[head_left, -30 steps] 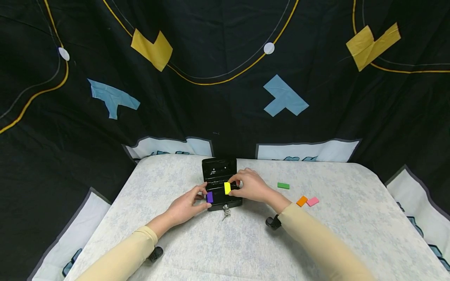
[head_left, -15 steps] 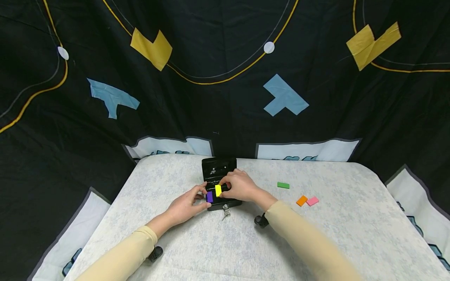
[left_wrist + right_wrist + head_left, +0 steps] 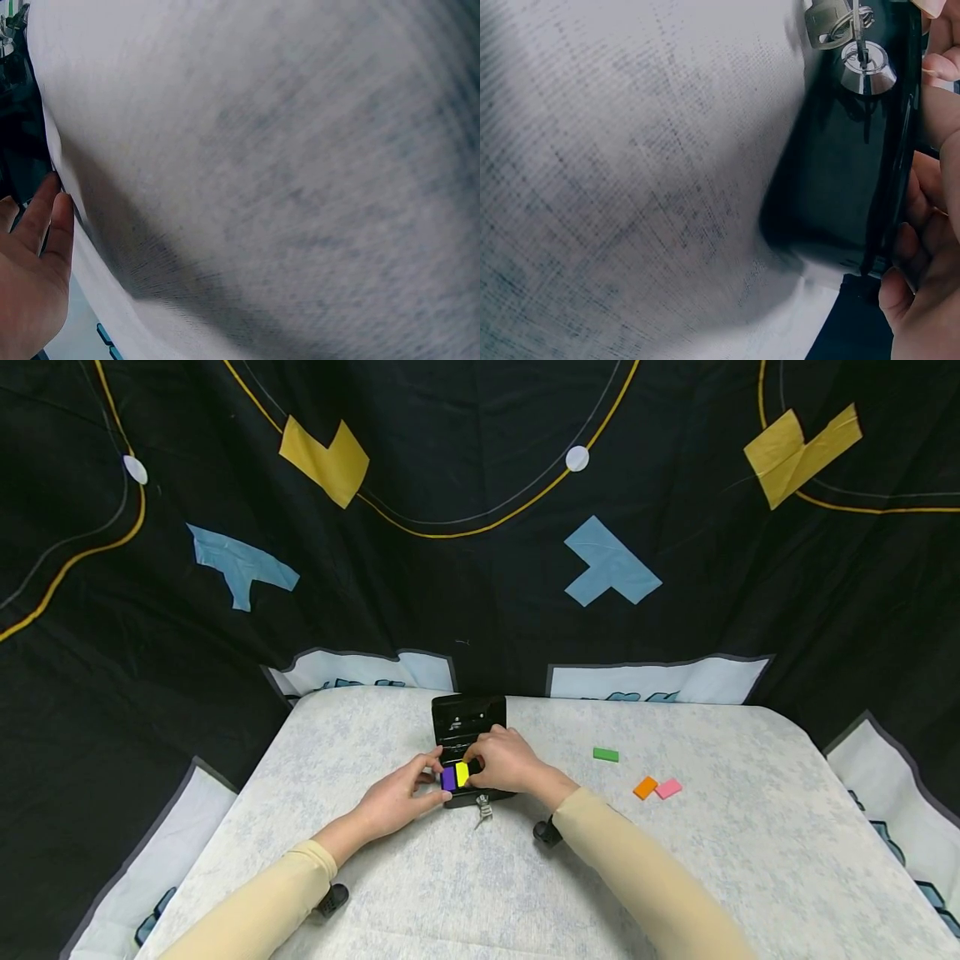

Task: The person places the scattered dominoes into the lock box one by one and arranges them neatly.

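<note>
- Two bare hands at an open black box [image 3: 832, 180], set near the far edge of a pale mottled tablecloth [image 3: 420, 885].
- In from the right, the right hand [image 3: 504, 762], narrow, with a yellow tile [image 3: 462, 774] pinched between thumb and fingers.
- Yellow tile upright over the left part of the box's interior, just beside a purple tile [image 3: 449, 779]; cannot tell about contact between the two, nor with the box floor.
- In from the left, the left hand [image 3: 393, 795], wide, thumb and fingers well apart, fingertips at the left end of the box.
- Purple tile at that same end, between left fingertips and yellow tile.
- Behind, the lid [image 3: 456, 717], raised and tilted back.
- On the front wall, a round silver lock [image 3: 868, 69], with keys [image 3: 483, 812] on a ring hanging from it.
- On the cloth to the right, well apart from the box: a green tile [image 3: 606, 755] alone; nearer, an orange tile [image 3: 645, 788] and a pink tile [image 3: 668, 788], corners close together.
- Beige sleeves [image 3: 645, 872] on both arms, a dark device [image 3: 547, 833] below each cuff.
- Beyond the table, a black backdrop [image 3: 450, 602] with light blue tape [image 3: 611, 562], gold tape [image 3: 330, 468] and looping yellow cord [image 3: 453, 536].
</note>
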Demonstrator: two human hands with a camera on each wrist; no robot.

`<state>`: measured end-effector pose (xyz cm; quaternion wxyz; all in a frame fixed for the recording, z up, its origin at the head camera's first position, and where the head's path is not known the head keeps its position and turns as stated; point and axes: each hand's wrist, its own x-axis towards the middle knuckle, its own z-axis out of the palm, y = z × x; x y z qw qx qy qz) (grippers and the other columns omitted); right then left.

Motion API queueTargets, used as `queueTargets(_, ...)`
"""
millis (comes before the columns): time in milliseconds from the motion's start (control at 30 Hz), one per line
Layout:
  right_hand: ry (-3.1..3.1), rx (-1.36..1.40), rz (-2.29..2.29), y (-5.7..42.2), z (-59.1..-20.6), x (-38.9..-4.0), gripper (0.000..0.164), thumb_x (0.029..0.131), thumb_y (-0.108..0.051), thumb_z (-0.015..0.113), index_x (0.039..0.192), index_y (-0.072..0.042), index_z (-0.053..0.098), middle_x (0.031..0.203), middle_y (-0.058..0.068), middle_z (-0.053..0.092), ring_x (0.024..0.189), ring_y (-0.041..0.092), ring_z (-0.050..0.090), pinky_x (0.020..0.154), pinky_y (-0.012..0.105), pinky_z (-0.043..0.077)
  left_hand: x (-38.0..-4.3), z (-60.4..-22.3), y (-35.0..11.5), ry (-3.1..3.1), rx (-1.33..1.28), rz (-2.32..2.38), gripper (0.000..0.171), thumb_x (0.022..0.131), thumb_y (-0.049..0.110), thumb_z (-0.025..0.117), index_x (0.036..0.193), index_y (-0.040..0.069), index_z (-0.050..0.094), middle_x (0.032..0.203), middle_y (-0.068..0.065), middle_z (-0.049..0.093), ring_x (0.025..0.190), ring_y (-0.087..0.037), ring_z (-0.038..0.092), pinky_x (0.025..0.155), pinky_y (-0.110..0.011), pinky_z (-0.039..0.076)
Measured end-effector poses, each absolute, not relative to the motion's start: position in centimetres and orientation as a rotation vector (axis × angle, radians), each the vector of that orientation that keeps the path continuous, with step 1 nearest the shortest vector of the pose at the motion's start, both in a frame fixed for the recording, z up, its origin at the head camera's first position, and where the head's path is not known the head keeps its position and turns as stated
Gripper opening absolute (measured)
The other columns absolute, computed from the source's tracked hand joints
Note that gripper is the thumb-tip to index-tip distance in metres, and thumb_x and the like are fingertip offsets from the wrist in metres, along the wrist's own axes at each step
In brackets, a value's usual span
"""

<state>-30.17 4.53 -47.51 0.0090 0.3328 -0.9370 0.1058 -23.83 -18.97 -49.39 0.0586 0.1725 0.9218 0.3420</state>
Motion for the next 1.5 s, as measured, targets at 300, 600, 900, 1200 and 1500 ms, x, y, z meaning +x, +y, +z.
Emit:
queueTargets(300,-2.951,1.033,0.266,4.12,-47.82,-30.28,0.037,0.083,-0.047,0.084,0.113,-0.026,0.079,0.081,-0.014,0.059,0.082,0.012,0.044,0.074,0.032,0.038,-23.86,-49.34,-18.95,2.793,0.521,1.033,0.038,0.094,0.053,0.071,0.118,0.029,0.054,0.165,0.013,0.031,0.124,-0.015,0.06,0.095,-0.048,0.05)
queueTargets(600,-2.964,1.026,0.251,3.87,-47.83,-30.23,0.036,0.083,-0.048,0.084,0.112,-0.027,0.079,0.08,-0.014,0.058,0.08,0.012,0.043,0.072,0.032,0.036,-23.84,-49.3,-18.94,2.789,0.516,1.033,0.039,0.094,0.052,0.072,0.119,0.027,0.054,0.165,0.012,0.031,0.123,-0.016,0.061,0.095,-0.049,0.05)
queueTargets(900,-2.977,1.022,0.277,3.82,-47.69,-30.2,0.038,0.083,-0.048,0.083,0.114,-0.026,0.079,0.078,-0.014,0.056,0.079,0.013,0.043,0.071,0.032,0.034,-23.87,-49.38,-18.92,2.801,0.517,1.017,0.039,0.094,0.051,0.071,0.12,0.028,0.054,0.164,0.013,0.031,0.123,-0.015,0.061,0.095,-0.048,0.051)
queueTargets(1200,-2.974,1.023,0.288,3.84,-48.06,-30.44,0.039,0.083,-0.05,0.084,0.113,-0.027,0.079,0.075,-0.015,0.053,0.078,0.012,0.042,0.069,0.031,0.033,-23.88,-49.42,-18.89,2.8,0.515,1.022,0.039,0.094,0.053,0.071,0.119,0.028,0.054,0.164,0.012,0.032,0.124,-0.016,0.06,0.096,-0.048,0.051)
queueTargets(1500,-2.969,1.025,0.313,3.87,-47.95,-30.33,0.039,0.082,-0.048,0.084,0.114,-0.026,0.079,0.074,-0.014,0.053,0.078,0.013,0.043,0.07,0.031,0.034,-23.85,-49.34,-18.89,2.793,0.514,1.031,0.039,0.094,0.052,0.071,0.118,0.027,0.054,0.164,0.011,0.032,0.124,-0.017,0.06,0.096,-0.049,0.05)
